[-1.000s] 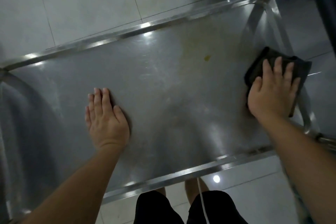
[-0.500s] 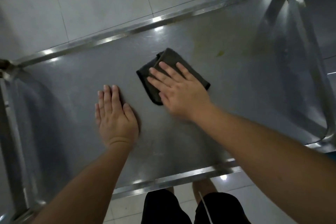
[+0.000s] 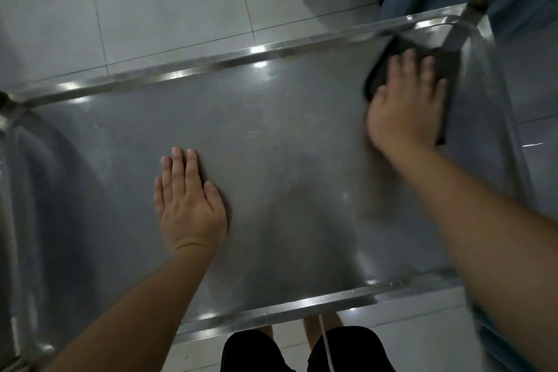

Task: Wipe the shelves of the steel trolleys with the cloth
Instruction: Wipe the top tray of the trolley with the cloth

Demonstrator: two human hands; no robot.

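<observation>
The right hand (image 3: 406,106) lies flat, fingers spread, pressing the dark cloth (image 3: 383,69) down onto the shelf (image 3: 271,136) at its far right corner, right by the upright post (image 3: 459,27) of the trolley; it pins the cloth under the palm and does not grip it, and both are blurred with motion. Half a second ago the same hand and cloth were near the middle of the shelf, close to the left hand, and half a second before that they were at the right edge, so the cloth has gone in across the steel and come back out, this time ending further back, up against the far rim (image 3: 211,65). A small yellowish spot that showed on the far right part of the shelf in both earlier views cannot be seen now; whether it has been wiped off or is merely under the hand, I cannot tell. The left hand (image 3: 188,202) has not shifted: it rests open and flat, fingers together, holding nothing, near the middle of the shelf towards its near edge, seemingly to steady the trolley. By these strokes the far right part looks covered, while the left end and the strip along the near rim (image 3: 302,305) probably remain to be wiped.
</observation>
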